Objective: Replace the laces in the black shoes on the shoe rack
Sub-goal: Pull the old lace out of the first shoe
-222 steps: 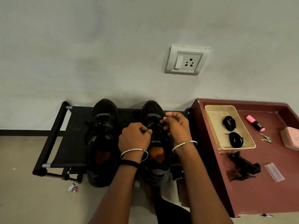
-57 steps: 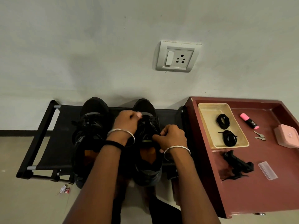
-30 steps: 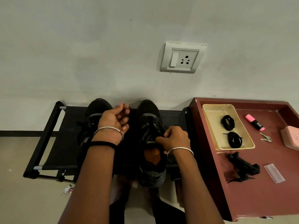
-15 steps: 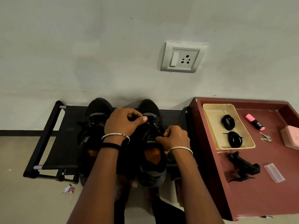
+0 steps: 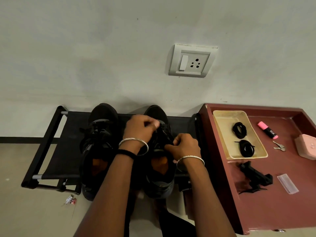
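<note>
Both your hands are on the lacing of the right-hand black mesh shoe (image 5: 159, 182), low in the centre of the frame.

That shoe stands on the black fabric-shelf shoe rack (image 5: 56, 151) with its long axis running up the frame: toe toward the wall at the top, open heel toward you at the bottom. The second black mesh shoe (image 5: 100, 134) lies parallel just to its left, pointing the same way. Your left hand (image 5: 141, 130) is curled, thumb and forefinger pinching the thin black lace (image 5: 159, 132) near the toe end of the eyelets. Your right hand (image 5: 186, 146) is curled too, its fingers closed on the same lace lower down, beside the tongue. At right, two coiled black laces (image 5: 239, 130) lie in the pale yellow plastic tray (image 5: 220, 120) on the maroon table (image 5: 273, 211).
</note>
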